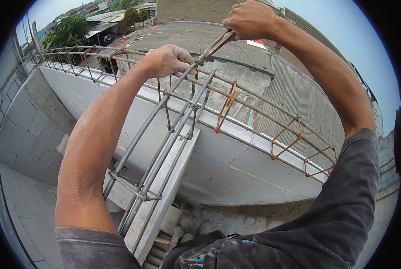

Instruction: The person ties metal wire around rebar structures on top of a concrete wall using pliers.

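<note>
My right hand (pixel 250 20) is closed around the handles of a pair of pincers (pixel 216 47), held raised above the wall. The pincers' jaws reach down to a joint where steel bars cross. My left hand (pixel 169 61) is closed at that joint, its fingers curled on the end of a rebar (pixel 142 130). Any tie wire between the jaws is too small to make out. The rebar belongs to a cage running toward me, with square stirrups (pixel 135 186) around it. A second, rustier rebar cage (pixel 263 110) crosses beneath my hands along the wall top.
Both cages lie over light block walls (pixel 250 170), one (pixel 164 215) coming toward me. Beyond is a corrugated roof (pixel 294 103), well below the wall top. At left rises a grey block wall (pixel 23 134). Rubble and blocks (pixel 182 231) lie below me.
</note>
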`<state>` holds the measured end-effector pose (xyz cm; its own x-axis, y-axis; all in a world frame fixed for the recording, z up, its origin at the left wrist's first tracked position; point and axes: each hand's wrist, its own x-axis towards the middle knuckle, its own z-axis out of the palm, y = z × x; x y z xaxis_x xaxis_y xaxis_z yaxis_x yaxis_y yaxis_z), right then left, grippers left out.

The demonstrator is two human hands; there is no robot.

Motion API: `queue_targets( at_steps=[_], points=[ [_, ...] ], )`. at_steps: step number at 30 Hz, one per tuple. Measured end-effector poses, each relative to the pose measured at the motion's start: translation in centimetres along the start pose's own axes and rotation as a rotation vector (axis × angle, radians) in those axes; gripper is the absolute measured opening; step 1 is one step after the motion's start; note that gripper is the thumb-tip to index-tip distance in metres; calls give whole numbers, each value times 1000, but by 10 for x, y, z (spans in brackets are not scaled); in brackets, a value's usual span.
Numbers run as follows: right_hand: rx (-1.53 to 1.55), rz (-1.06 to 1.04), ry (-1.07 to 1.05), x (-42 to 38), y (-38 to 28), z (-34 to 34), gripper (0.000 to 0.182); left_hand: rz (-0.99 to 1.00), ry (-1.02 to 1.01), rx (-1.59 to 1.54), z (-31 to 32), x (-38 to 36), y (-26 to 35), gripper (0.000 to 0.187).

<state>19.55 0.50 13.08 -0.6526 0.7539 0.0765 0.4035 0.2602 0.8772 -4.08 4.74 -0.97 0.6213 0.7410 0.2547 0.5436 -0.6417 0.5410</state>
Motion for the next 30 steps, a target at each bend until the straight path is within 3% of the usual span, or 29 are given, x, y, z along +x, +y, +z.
queue_targets(
  at_steps=[4,7,10,14,17,20,21,25,28,30],
  points=[
    [241,-88,-723,18,0,-80,43,-38,-30,23,-2,-3,6,27],
    [192,17,-458,5,-15,-66,27,-17,-4,38,-1,-4,6,26],
    [503,172,-681,-8,-16,-77,25,-12,9,36,1,-2,4,27],
    [556,205,-807,-4,-14,-70,23,-18,-6,28,-2,-3,6,27],
    [316,-49,-219,-21,-8,-39,18,-10,-14,-2,-1,-2,5,26],
    [35,-422,568,-23,10,-2,20,2,-6,-3,1,0,2,25],
    [-17,-389,148,-22,19,0,31,1,-10,-4,0,0,3,25],
    [-150,-376,478,-7,23,22,27,6,-1,7,0,-2,5,28],
    [-70,-324,-11,-3,24,4,28,-29,-4,-2,0,-3,7,30],
    [268,-14,-175,6,16,-9,30,-38,-7,21,-2,-4,9,30]
  ],
)
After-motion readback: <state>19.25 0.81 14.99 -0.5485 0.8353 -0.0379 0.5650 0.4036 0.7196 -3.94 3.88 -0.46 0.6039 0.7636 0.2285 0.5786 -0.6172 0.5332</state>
